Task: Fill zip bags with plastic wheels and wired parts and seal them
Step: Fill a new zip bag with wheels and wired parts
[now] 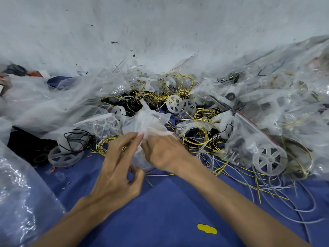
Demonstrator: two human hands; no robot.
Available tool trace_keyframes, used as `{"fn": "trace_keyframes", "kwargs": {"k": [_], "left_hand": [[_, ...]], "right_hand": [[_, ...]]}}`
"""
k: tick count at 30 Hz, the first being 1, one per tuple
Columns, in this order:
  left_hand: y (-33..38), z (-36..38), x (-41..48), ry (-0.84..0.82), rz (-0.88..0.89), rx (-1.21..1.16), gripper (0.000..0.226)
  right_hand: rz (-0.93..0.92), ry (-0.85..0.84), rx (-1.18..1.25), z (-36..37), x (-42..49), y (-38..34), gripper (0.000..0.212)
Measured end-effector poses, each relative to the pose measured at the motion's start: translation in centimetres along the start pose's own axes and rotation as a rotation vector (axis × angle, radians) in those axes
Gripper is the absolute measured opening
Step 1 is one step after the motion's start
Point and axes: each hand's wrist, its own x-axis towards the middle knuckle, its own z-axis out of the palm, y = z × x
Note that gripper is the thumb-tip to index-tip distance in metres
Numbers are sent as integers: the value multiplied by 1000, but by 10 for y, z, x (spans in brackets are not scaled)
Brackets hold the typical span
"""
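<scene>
Left hand (117,168) and right hand (163,152) pinch one zip bag (147,120), seemingly unsealed; filled bags (249,139) lie right; loose wheels (174,104), wires (199,122) await bagging.

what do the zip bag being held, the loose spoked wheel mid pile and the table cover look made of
Zip bag: thin clear plastic film, glossy and crinkled. Spoked wheel: translucent whitish moulded plastic with a frosted look. Table cover: probably blue cloth, matt and softly creased.

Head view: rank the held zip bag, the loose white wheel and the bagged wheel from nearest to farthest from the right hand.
1. zip bag: gripped by the right hand.
2. loose white wheel: centre, beyond the bag.
3. bagged wheel: far right.
</scene>
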Motion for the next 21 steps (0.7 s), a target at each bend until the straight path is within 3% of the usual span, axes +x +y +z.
{"fn": "trace_keyframes", "kwargs": {"k": [2,5,9,14,18,21], "left_hand": [[3,2,-1,-28,58,-12,51],[4,2,0,-56,74,-27,53],[7,-4,7,-1,78,-11,51],[15,-7,8,-20,139,-14,54],[24,-15,16,-1,130,-2,47],[35,-18,22,11,150,-24,46]], "right_hand": [[3,-11,22,0,1,0,32],[51,-169,131,0,3,-2,27],[68,-108,230,4,6,-10,23],[-1,-416,217,-17,9,-19,32],[-142,-378,198,-24,7,-23,30],[-287,-280,391,-31,-1,-24,25]]}}
